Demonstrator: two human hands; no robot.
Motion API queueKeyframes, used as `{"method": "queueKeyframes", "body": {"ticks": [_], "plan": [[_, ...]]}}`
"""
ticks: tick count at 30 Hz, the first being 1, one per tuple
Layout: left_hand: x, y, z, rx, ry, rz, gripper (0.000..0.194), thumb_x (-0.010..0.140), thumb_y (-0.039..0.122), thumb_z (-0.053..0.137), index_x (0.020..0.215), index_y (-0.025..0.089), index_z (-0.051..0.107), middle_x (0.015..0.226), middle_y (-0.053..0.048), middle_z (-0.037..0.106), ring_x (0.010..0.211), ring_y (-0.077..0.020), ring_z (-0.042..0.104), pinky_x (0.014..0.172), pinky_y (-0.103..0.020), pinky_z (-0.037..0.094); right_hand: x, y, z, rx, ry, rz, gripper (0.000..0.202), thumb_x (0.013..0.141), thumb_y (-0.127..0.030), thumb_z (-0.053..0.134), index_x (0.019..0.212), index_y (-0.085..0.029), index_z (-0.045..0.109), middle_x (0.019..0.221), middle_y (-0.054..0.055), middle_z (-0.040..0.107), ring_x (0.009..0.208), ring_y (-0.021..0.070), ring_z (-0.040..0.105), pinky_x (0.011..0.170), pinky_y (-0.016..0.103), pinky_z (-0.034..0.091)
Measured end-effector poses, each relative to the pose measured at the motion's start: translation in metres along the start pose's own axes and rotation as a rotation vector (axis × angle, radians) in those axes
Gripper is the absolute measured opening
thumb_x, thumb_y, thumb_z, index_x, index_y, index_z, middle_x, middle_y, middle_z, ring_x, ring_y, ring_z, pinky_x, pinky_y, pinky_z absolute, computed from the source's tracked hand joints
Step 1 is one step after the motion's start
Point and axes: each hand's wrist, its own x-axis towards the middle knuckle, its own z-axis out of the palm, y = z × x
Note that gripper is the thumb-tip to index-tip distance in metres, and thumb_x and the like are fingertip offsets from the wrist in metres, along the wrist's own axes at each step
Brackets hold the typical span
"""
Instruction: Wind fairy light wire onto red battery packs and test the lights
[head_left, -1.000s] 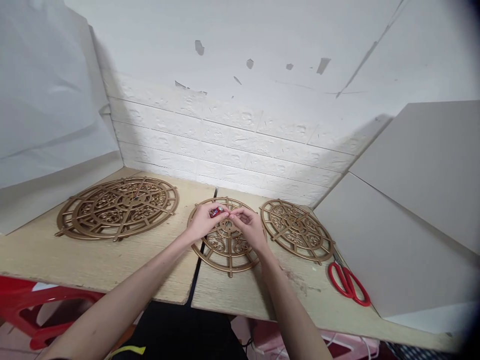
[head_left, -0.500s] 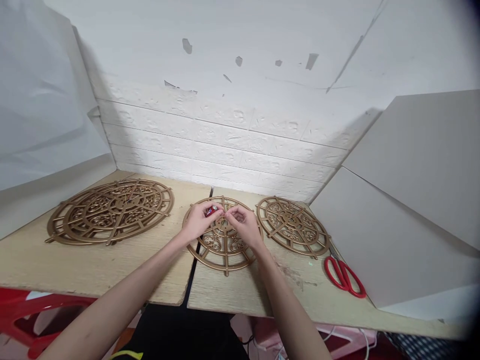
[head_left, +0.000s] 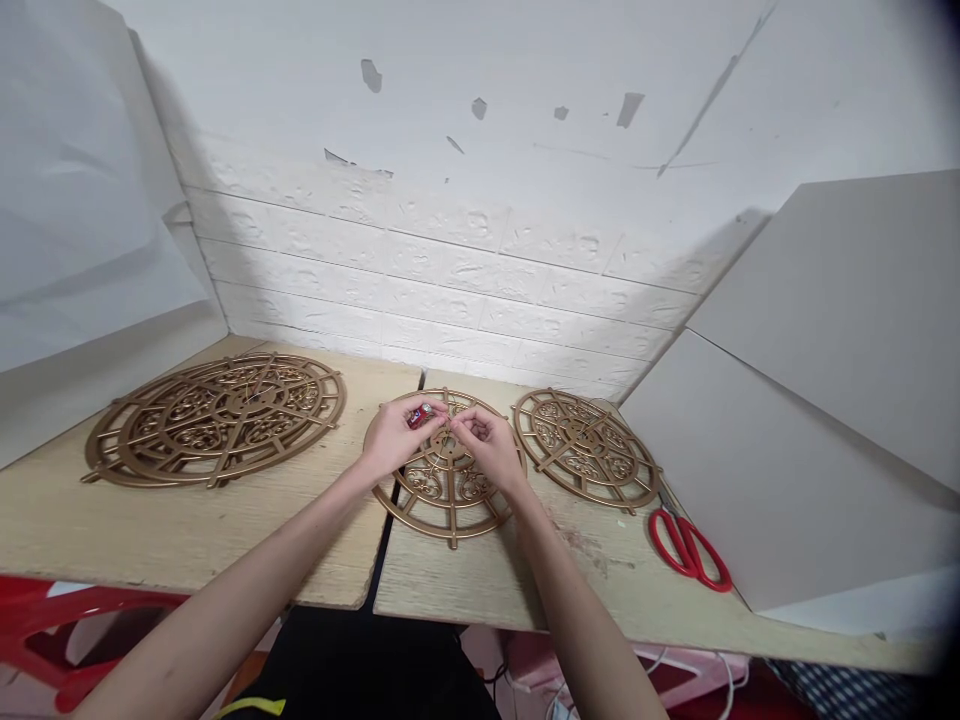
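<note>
A round gold openwork frame (head_left: pixel 452 520) with scroll patterns lies flat in front of me, under both hands. My left hand (head_left: pixel 397 440) is closed around a small red lighter (head_left: pixel 421 414) with a silvery end. Its thumb and finger also pinch near the frame's hub. My right hand (head_left: pixel 484 437) pinches close beside those fingertips, just above the hub. A thin strand (head_left: pixel 442 450) shows below the fingers; what exactly each fingertip grips is too small to make out.
Stacked gold frames (head_left: pixel 217 420) lie on the left, and another gold frame (head_left: pixel 585 450) on the right. Red-handled scissors (head_left: pixel 688 545) rest beside it. A dark gap (head_left: pixel 384 560) splits the tabletop. White panels (head_left: pixel 795 450) and a brick-patterned wall (head_left: pixel 435 260) enclose the table.
Both hands stay at the hub with almost the same pinch. The lighter has tilted slightly in my left hand. The view has shifted a little.
</note>
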Motion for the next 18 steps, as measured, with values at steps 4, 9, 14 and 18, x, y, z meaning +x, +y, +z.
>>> {"method": "queueKeyframes", "body": {"ticks": [4, 9, 14, 18], "plan": [[-0.0011, 0.0034, 0.0007, 0.035, 0.006, 0.042, 0.021, 0.075, 0.035, 0.065, 0.090, 0.021, 0.071, 0.091, -0.003, 0.071, 0.085, -0.0181, 0.065, 0.078, -0.028, 0.048, 0.0004, -0.0015, -0.0022, -0.008, 0.008, -0.005, 0.024, 0.080, -0.038, 0.060, 0.078, -0.015, 0.063, 0.057, -0.004, 0.043, 0.052, 0.0092, 0.036, 0.049, 0.022, 0.027], [-0.0016, 0.0047, -0.0001, 0.079, 0.024, 0.013, 0.024, 0.075, 0.039, 0.065, 0.090, 0.022, 0.071, 0.088, -0.003, 0.072, 0.076, -0.0172, 0.064, 0.066, -0.026, 0.047, 0.0003, -0.0031, -0.0028, -0.008, 0.007, -0.008, 0.025, 0.079, -0.039, 0.061, 0.078, -0.014, 0.063, 0.055, -0.005, 0.037, 0.051, 0.0085, 0.031, 0.049, 0.022, 0.023], [-0.0016, 0.0015, -0.0008, 0.078, 0.021, 0.014, 0.026, 0.075, 0.039, 0.065, 0.093, 0.022, 0.071, 0.088, -0.003, 0.072, 0.073, -0.0164, 0.063, 0.065, -0.026, 0.046, 0.0000, -0.0034, -0.0043, -0.032, 0.005, -0.016, 0.025, 0.080, -0.040, 0.061, 0.079, -0.015, 0.064, 0.053, -0.006, 0.034, 0.050, 0.0085, 0.028, 0.049, 0.022, 0.021], [-0.0019, 0.0021, -0.0011, 0.090, -0.013, 0.036, 0.026, 0.077, 0.040, 0.063, 0.094, 0.022, 0.071, 0.087, -0.003, 0.072, 0.068, -0.0151, 0.062, 0.062, -0.025, 0.045, 0.0006, -0.0022, -0.0053, -0.046, 0.003, -0.028, 0.026, 0.079, -0.040, 0.061, 0.080, -0.015, 0.066, 0.053, -0.006, 0.034, 0.051, 0.0088, 0.028, 0.049, 0.023, 0.022]]}}
